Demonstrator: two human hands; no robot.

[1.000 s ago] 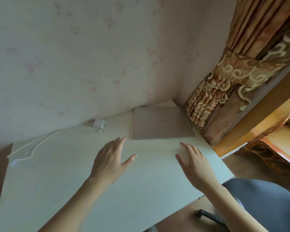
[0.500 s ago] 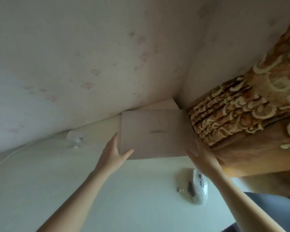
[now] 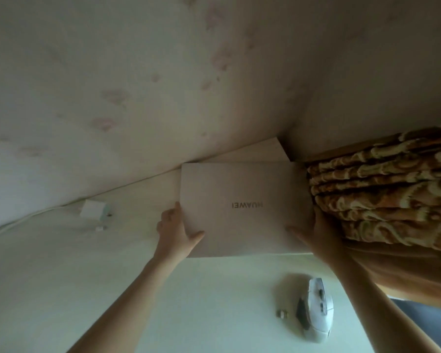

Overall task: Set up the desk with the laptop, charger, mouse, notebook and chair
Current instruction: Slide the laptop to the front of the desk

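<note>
mouse [image 3: 317, 318] on desk [image 3: 201, 301], near right edge | left hand [image 3: 175, 231] grips closed laptop's [image 3: 242, 210] left edge, thumb on lid | right hand [image 3: 316, 235] grips its right edge | charger [image 3: 93, 210] beyond left, by wall [image 3: 138, 85]

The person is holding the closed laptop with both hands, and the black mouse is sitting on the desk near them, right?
Almost. The mouse is white, not black; the head view shows it lying on the desk. The rest holds: the left hand and right hand both grip the closed laptop by its sides.
</note>
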